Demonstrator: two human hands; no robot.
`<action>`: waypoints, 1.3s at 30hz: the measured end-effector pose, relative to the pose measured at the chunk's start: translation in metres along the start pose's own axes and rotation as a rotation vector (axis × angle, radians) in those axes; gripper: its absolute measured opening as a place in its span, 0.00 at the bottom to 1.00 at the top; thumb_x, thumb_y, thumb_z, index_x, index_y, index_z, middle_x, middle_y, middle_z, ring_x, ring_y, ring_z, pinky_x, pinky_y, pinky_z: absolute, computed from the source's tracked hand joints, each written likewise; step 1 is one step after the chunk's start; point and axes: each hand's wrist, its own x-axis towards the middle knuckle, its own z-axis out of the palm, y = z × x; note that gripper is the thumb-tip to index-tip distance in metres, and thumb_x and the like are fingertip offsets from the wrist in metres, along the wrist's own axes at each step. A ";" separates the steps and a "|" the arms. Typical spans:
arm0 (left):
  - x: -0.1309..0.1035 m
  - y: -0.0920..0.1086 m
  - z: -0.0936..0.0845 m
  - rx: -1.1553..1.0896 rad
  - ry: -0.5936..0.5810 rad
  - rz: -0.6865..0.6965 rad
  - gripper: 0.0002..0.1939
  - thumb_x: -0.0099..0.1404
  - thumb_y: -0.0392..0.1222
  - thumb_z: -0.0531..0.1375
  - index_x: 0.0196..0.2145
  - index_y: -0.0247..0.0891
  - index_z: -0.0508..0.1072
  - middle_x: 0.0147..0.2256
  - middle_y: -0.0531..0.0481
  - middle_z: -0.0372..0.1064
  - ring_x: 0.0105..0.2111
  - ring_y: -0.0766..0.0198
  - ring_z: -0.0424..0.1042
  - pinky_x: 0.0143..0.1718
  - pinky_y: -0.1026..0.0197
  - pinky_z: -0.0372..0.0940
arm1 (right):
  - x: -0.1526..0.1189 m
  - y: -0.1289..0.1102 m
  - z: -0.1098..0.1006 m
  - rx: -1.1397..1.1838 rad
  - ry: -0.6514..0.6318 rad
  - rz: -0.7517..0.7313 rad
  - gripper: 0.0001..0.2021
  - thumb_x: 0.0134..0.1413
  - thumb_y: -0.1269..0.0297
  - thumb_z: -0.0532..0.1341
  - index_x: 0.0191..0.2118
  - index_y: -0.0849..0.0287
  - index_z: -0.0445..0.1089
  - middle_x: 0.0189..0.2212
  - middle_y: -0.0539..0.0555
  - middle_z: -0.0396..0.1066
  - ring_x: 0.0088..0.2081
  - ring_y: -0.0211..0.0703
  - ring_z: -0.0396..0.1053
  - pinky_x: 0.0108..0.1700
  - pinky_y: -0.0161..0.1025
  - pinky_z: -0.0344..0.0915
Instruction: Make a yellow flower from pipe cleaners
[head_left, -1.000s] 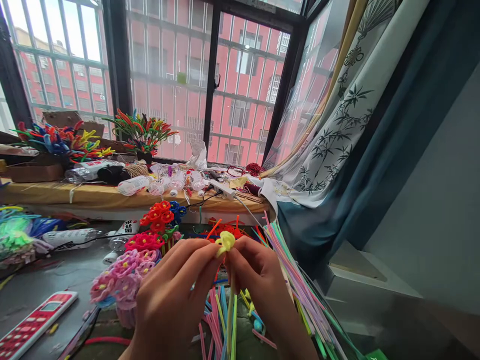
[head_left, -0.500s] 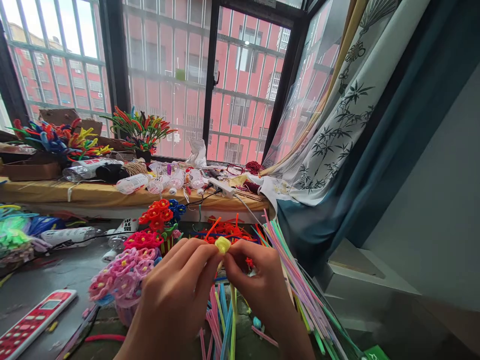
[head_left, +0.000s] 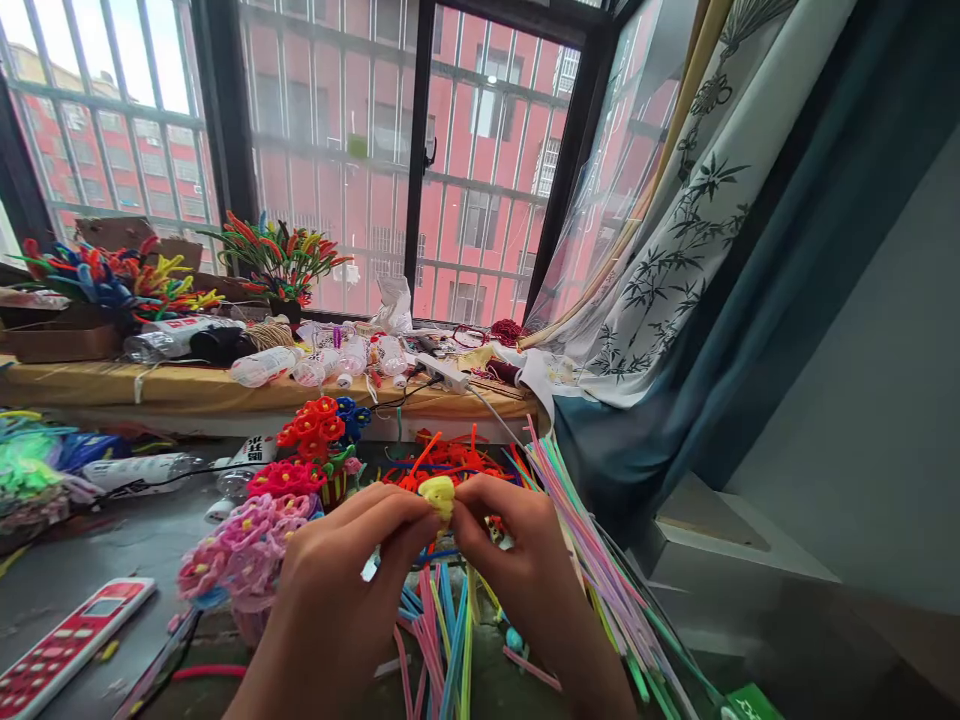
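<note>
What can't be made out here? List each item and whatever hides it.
Yellow pipe-cleaner piece: head view; pinched part covered by the left hand and right hand.
Red-and-white keypad handset: head view; near end cut off at the lower-left corner, button markings too small.
Printed green box: head view; lower part cut off by the bottom edge.

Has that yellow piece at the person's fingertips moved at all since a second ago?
Yes, slightly: the yellow piece now sits a little further left and lower in the picture, judged against the white power strip beyond it.
</note>
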 end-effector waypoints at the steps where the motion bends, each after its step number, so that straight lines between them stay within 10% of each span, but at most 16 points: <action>1: 0.000 0.000 0.001 -0.006 0.003 -0.018 0.08 0.66 0.35 0.60 0.29 0.41 0.76 0.26 0.58 0.75 0.23 0.71 0.72 0.27 0.71 0.63 | 0.000 0.000 -0.001 0.007 -0.014 -0.004 0.09 0.59 0.68 0.58 0.28 0.60 0.73 0.23 0.47 0.68 0.26 0.36 0.62 0.30 0.32 0.58; 19: 0.006 0.017 0.003 -0.518 -0.114 -0.528 0.12 0.58 0.44 0.64 0.20 0.38 0.76 0.19 0.54 0.70 0.23 0.66 0.67 0.25 0.68 0.63 | 0.002 0.001 -0.009 0.077 -0.101 -0.026 0.09 0.59 0.68 0.58 0.27 0.60 0.69 0.23 0.47 0.66 0.26 0.35 0.62 0.29 0.30 0.59; 31: 0.002 0.016 -0.014 -0.048 0.148 -0.116 0.03 0.63 0.43 0.63 0.30 0.46 0.76 0.25 0.59 0.74 0.21 0.68 0.68 0.25 0.67 0.61 | -0.001 0.011 -0.010 0.452 -0.166 0.090 0.18 0.60 0.47 0.62 0.31 0.59 0.69 0.25 0.48 0.67 0.26 0.36 0.64 0.30 0.32 0.62; 39: -0.001 0.016 -0.008 -0.055 0.013 0.004 0.03 0.63 0.39 0.64 0.36 0.46 0.76 0.31 0.58 0.77 0.23 0.69 0.68 0.28 0.67 0.64 | -0.003 0.012 -0.006 0.472 -0.256 0.004 0.19 0.61 0.46 0.61 0.31 0.59 0.72 0.26 0.49 0.67 0.28 0.37 0.66 0.32 0.33 0.64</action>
